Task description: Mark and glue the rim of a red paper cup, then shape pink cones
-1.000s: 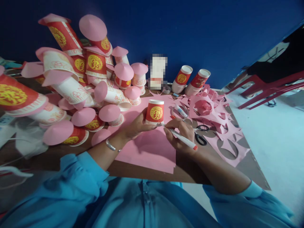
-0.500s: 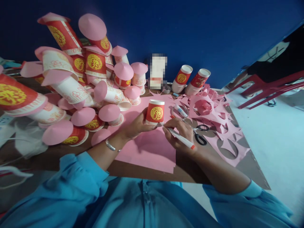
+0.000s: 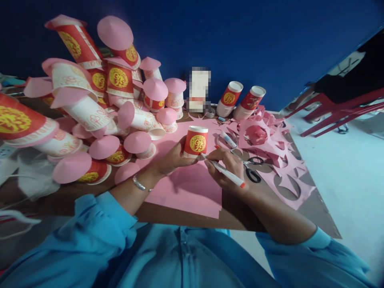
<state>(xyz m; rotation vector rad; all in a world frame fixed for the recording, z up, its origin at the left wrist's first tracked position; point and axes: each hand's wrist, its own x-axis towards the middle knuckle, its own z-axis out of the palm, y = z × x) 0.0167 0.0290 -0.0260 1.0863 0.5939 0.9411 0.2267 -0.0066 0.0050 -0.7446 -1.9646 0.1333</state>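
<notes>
A red paper cup (image 3: 196,141) with a yellow round emblem and a white rim is held upright in front of me. My left hand (image 3: 174,160) is closed around its left side and lower part. In my right hand (image 3: 228,170) is a white marker pen (image 3: 226,173) with a red end, its tip at the cup's lower right edge. Below both hands lie pink paper sheets (image 3: 186,196). Scissors with black handles (image 3: 253,175) rest just right of my right hand, beside a glue stick (image 3: 228,140).
Several cups with pink cone paper tops (image 3: 120,78) are piled on the left. Two stacks of red and white cups (image 3: 231,98) stand at the back. Cut pink paper scraps (image 3: 285,172) cover the table's right side. A red plastic stool (image 3: 327,108) stands beyond, near a person.
The marker's tip stays at the cup's lower edge with barely any shift. Both hands keep their hold, and the whole view has moved very slightly.
</notes>
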